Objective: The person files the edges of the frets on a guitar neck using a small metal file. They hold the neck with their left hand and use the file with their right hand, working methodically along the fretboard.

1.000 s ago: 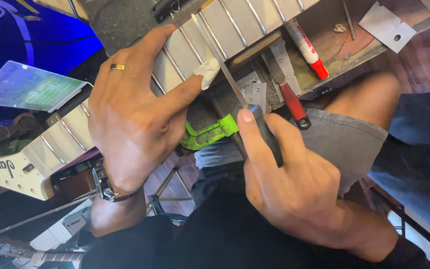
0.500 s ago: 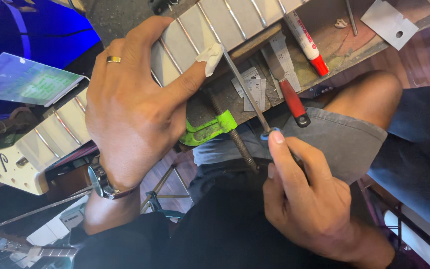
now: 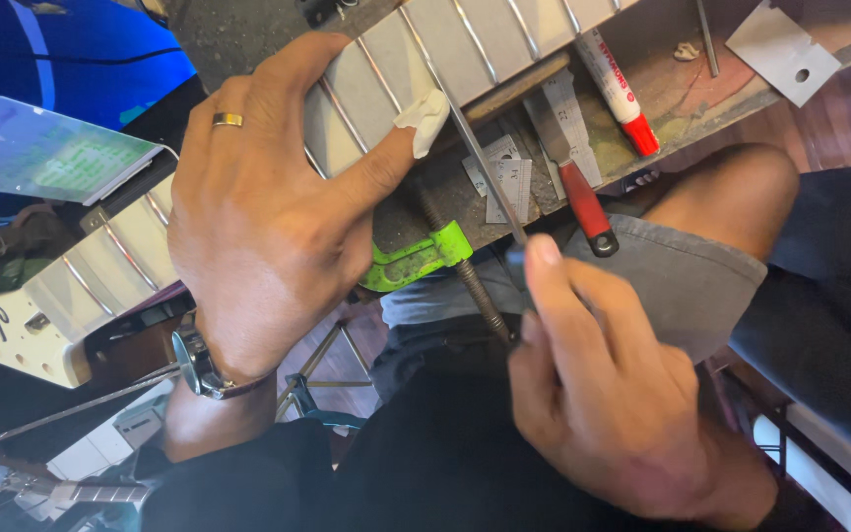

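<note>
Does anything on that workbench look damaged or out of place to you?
Nothing looks broken. The left hand presses on the guitar neck, its thumb wrapped in white tape; the right hand holds a thin metal file along a fret. The bench is cluttered: a red marker, small gauges, a green clamp.

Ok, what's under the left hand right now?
The left hand lies on the guitar neck, its thumb pressing a small white pad against the fretboard. Frets show either side; those beneath the palm are covered. The right hand holds a thin file.
</note>
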